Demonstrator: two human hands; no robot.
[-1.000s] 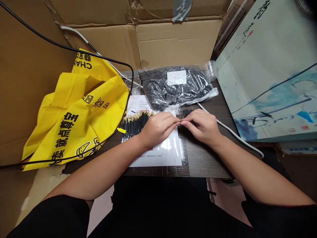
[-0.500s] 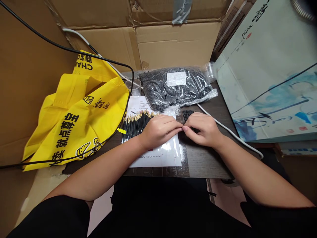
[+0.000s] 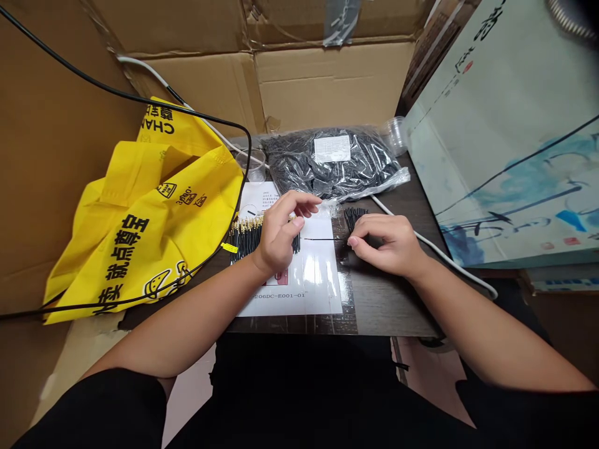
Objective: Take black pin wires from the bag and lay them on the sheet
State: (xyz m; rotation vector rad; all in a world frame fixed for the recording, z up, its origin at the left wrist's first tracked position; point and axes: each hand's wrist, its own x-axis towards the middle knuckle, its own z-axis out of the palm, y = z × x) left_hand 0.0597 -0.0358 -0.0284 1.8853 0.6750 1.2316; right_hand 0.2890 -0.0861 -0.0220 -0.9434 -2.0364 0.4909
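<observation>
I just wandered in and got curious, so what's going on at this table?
A person's right hand pinches a thin black wire, its free end pointing toward the open left hand, which touches no part of it. From this view, the left hand partly hides a row of black wires with gold-coloured tips on a white printed paper sheet. Short black strands lie just beyond the right hand.

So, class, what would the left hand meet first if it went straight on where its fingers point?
Likely the clear plastic bag, at its crumpled near edge; depth is unclear, so the left hand might pass above it.
</observation>
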